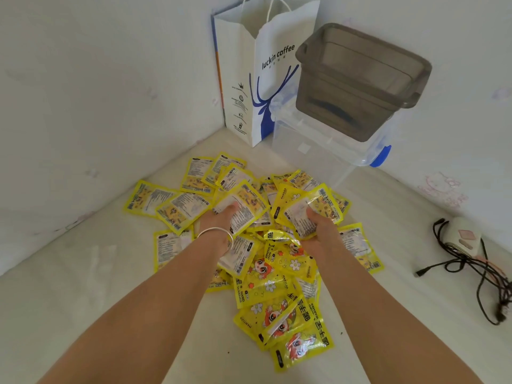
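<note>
Head view: left grip (219, 219) and right grip (318, 228) clutch packets (277, 314); grey tub (360, 87) atop clear box (318, 152).

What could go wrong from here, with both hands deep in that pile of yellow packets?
1. The left hand and the right hand each grip a loose bunch of yellow packets. The packets look glossy, so some may slip out when lifted.
2. The grey bin sits askew on the clear box, so a careless drop into it might tip it.
</note>
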`<control>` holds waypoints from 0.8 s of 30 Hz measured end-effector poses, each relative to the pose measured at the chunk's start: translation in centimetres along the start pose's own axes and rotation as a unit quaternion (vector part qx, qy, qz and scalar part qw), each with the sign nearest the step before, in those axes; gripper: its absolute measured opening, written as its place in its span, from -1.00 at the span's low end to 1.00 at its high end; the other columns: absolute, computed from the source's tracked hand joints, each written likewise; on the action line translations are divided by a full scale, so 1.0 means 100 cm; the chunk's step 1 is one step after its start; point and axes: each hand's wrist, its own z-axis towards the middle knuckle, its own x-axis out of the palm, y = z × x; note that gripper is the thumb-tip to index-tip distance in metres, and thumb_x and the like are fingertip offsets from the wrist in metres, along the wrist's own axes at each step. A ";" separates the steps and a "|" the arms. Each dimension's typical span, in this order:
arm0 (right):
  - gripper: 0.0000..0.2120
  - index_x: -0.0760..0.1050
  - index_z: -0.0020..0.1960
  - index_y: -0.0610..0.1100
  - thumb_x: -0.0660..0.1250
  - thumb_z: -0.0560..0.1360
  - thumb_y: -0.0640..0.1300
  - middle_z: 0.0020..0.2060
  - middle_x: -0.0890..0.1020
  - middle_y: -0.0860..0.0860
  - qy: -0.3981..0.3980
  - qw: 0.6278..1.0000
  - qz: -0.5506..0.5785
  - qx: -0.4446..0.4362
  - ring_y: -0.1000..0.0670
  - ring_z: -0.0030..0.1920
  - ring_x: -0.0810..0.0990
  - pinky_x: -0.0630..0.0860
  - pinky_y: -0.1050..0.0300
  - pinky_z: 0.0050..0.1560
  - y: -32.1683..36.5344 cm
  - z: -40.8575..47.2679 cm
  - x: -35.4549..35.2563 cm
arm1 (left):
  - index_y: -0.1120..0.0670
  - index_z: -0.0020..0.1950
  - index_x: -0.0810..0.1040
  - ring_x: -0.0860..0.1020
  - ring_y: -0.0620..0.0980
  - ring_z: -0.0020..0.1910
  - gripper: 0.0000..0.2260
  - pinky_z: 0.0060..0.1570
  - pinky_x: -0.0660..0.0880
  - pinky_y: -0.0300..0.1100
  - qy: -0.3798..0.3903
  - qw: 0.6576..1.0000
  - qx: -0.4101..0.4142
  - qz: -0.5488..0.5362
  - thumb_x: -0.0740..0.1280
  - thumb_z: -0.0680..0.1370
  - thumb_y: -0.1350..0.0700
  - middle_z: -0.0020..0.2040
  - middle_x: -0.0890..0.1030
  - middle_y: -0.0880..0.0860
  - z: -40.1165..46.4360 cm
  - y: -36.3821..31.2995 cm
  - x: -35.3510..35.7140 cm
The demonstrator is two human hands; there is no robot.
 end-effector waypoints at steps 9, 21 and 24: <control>-0.67 0.41 0.31 -0.18 0.24 0.58 -0.12 0.23 0.55 -0.18 0.036 0.999 -0.024 0.033 -0.20 0.24 0.53 0.50 -0.16 0.10 0.006 0.026 0.026 | 0.21 0.50 0.17 0.29 0.18 0.45 -0.39 0.38 0.24 0.03 0.045 0.991 0.024 0.126 0.26 0.56 -0.06 0.50 0.27 0.16 0.031 -0.018 0.035; -0.94 0.46 -0.04 -0.19 0.24 0.58 -0.20 -0.06 0.57 -0.17 0.053 0.996 -0.055 0.041 -0.23 0.04 0.53 0.45 -0.26 0.16 0.004 0.015 0.044 | 0.13 0.53 0.09 0.33 0.21 0.42 -0.32 0.33 0.39 0.09 0.058 0.985 0.020 0.163 0.29 0.53 -0.09 0.50 0.26 0.14 0.026 -0.031 0.025; -0.93 0.46 0.03 -0.19 0.24 0.58 -0.21 -0.06 0.59 -0.15 0.081 0.995 -0.047 0.043 -0.20 0.01 0.56 0.47 -0.18 0.12 0.008 -0.003 0.038 | 0.11 0.55 0.02 0.18 0.17 0.51 -0.26 0.43 0.19 0.11 0.039 0.995 0.022 0.090 0.33 0.51 -0.08 0.55 0.14 0.10 0.015 -0.033 0.008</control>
